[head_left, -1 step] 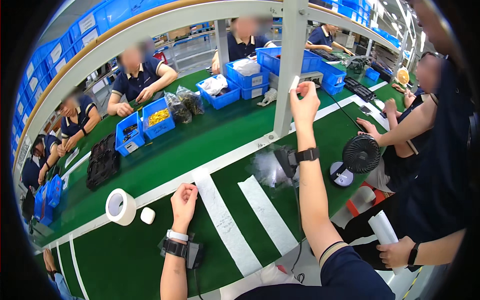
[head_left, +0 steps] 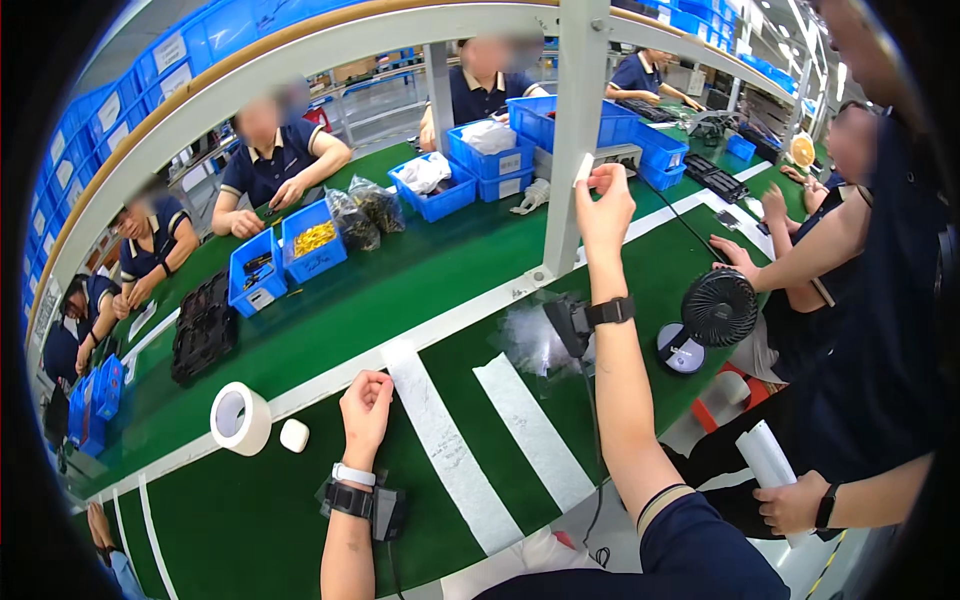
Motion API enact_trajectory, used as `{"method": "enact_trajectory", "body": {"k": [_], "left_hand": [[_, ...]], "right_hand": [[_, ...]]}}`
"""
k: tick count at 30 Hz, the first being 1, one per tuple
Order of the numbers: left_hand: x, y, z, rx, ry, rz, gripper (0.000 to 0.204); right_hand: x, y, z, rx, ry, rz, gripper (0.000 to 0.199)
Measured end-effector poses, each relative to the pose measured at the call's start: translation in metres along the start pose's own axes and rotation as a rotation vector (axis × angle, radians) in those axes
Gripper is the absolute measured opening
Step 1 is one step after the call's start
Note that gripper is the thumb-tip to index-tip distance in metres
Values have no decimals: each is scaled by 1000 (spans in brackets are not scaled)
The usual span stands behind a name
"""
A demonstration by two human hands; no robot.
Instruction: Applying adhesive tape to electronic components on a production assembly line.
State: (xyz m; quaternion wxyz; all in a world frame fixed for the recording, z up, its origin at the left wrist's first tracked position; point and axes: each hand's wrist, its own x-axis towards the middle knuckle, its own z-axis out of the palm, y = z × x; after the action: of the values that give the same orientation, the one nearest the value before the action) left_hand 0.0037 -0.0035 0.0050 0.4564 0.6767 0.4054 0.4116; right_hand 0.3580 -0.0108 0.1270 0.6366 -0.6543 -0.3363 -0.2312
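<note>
Up by the off-white post: the right hand has stayed raised, thumb and fingers pinching a small white piece upright in front of it; contact with the post cannot be told.
Change: next to nothing; the view has shifted slightly and a co-worker's hand beyond the fan has risen a little, so the handling stands where it was.
Left hand: fingers curled together near the long strip, at its left; whether anything sits between them cannot be told.
Strips: 2 pale, thin bands, the long strip and the shorter strip, faintly wrinkled, lying flat and apart on the smooth green table.
Tape roll: a thick, cream-white ring, beside a glossy, round-cornered white case.
Plastic bag: clear, crumpled film.
Fan: round, black, ribbed grille.
</note>
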Motion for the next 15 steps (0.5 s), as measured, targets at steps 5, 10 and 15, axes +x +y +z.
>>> {"method": "enact_trajectory", "body": {"k": [5,10,15], "left_hand": [[0,1,1,29,11,-16,4],[-1,1,0,29,7,-11,4],[1,0,1,40,16,15,4]], "right_hand": [[2,-3,-7,44,-42,70,22],[-1,0,-1,-114,29,-106,18],[-6,1,2,-225,118,-124,23]]}}
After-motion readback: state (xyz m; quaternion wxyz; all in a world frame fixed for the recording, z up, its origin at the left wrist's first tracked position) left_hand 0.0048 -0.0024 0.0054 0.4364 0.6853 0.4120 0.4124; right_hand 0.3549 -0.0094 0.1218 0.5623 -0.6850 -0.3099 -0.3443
